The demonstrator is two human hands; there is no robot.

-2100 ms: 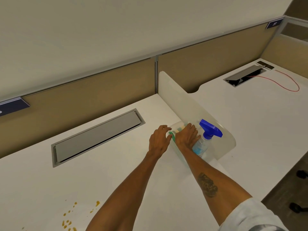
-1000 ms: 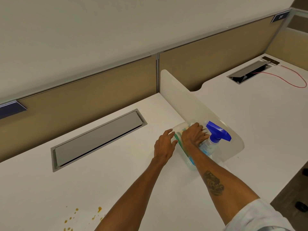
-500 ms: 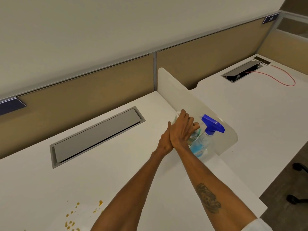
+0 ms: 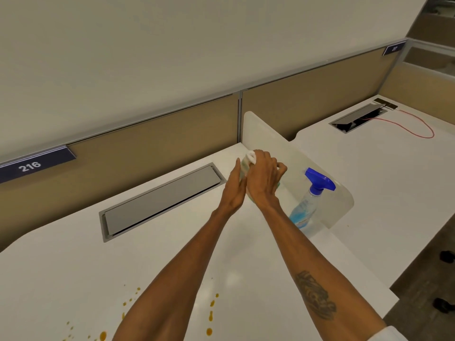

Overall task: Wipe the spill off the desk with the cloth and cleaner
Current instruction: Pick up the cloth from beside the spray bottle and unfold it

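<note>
Together, both hands [image 4: 264,178] hold the cloth [image 4: 247,163] (spray bottle [image 4: 310,200] beside).

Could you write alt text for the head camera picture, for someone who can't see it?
Seen from above, a person's left hand and right hand together hold a pale cloth above a white desk. A blue-topped spray bottle stands to their right beside a low divider. Orange-brown spill drops dot the desk's near edge.
</note>
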